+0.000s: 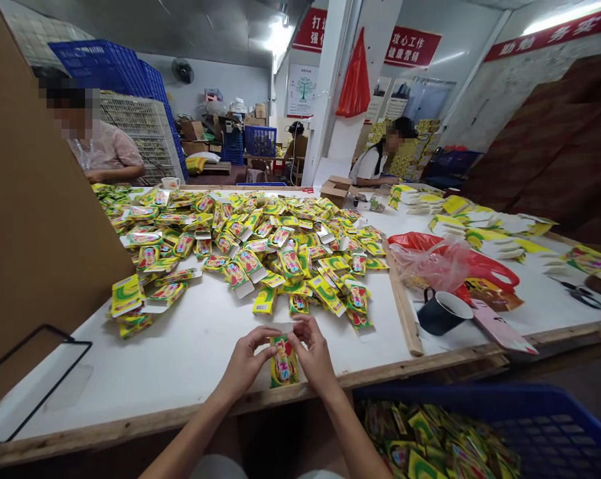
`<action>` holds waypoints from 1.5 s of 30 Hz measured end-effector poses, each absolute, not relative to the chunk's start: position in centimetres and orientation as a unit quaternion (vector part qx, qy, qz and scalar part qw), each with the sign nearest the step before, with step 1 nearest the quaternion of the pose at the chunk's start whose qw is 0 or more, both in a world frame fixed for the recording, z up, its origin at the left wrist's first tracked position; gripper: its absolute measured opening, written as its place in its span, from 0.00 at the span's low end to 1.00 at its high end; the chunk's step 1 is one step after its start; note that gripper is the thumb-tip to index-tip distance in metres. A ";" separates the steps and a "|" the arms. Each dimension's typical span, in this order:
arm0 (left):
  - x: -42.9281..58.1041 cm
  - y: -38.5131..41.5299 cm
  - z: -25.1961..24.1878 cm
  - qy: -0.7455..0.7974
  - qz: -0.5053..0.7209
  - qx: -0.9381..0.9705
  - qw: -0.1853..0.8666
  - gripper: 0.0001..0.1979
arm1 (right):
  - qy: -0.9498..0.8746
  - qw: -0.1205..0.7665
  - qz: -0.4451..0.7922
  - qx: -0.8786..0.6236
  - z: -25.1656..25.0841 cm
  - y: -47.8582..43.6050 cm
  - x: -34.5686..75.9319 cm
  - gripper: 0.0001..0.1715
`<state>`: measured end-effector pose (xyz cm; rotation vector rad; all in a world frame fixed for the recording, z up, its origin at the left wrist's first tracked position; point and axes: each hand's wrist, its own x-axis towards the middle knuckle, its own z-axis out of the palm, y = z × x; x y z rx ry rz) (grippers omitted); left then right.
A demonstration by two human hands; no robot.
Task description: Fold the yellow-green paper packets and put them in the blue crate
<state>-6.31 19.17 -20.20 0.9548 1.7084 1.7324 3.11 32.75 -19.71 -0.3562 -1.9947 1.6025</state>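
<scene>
Between my two hands, near the table's front edge, is a small yellow-green printed box (pixel 283 364) with a red picture and pale lettering. My left hand (pixel 250 356) grips its upper left side, thumb on the front. On the upper right side, my right hand (pixel 311 349) pinches the same box. A pale flap shows at its top, between the fingertips. Just beyond my hands spreads a big heap of similar boxes (pixel 290 263), several with white end flaps standing open. A smaller stack of boxes (pixel 126 296) sits to the left.
A wooden strip (pixel 404 299) divides the table. Right of it are a dark mug (pixel 442 314), a red plastic bag (pixel 494 269), a pink box (pixel 502 326) and scissors (pixel 582 293). Below right, a blue crate (pixel 554 406) holds boxes. Cardboard (pixel 45 219) stands left. People sit across the table.
</scene>
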 end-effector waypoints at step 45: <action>-10.1 19.6 -19.1 0.804 0.497 0.268 0.190 0.15 | -0.812 0.264 0.447 -0.268 -18.5 31.8 13.0 0.15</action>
